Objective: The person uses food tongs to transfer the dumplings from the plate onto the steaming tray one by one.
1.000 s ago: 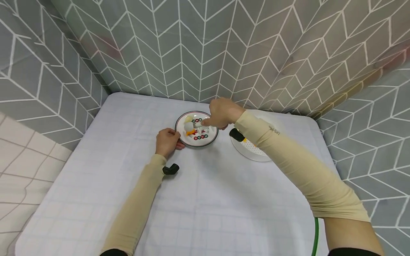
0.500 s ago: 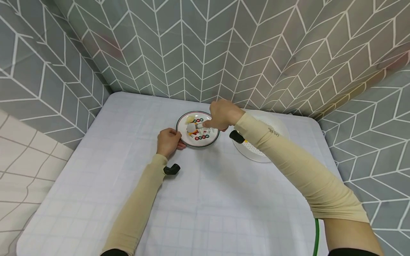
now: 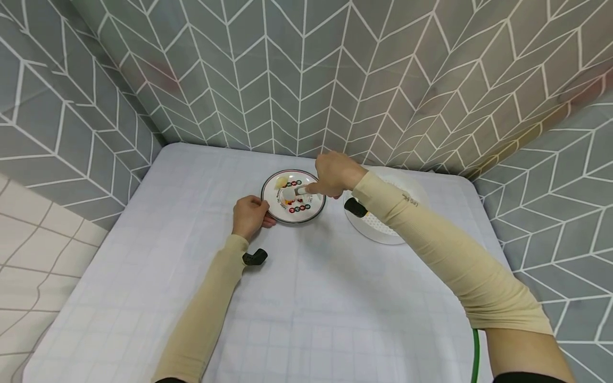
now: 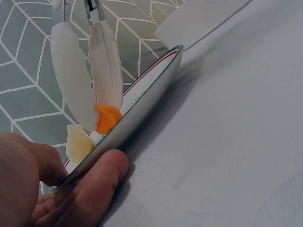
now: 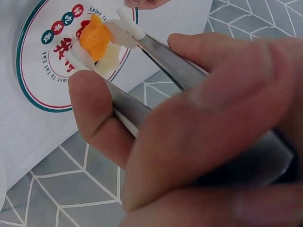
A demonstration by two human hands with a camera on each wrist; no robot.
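Note:
My left hand (image 3: 249,215) pinches the near-left rim of a round white plate (image 3: 313,208), thumb above and fingers below. The plate has red and dark rim lines and printed characters. My right hand (image 3: 335,174) grips metal tongs (image 5: 165,59) with white tips, reaching in from the right over the plate. In the left wrist view the white tips (image 4: 105,61) stand on either side of an orange piece (image 4: 108,119), close over the plate. A pale yellow piece (image 4: 79,143) lies beside it, nearer the left hand.
A round white container with a perforated surface (image 3: 378,227) stands right of the plate, partly under the right forearm. White cloth (image 3: 297,308) covers the table. Grey patterned curtains (image 3: 287,80) rise behind and at the sides. A green cord (image 3: 475,354) hangs at front right.
The tong tips have shifted slightly right on the plate and now cover most of the orange piece in the head view. The left hand keeps its hold on the rim.

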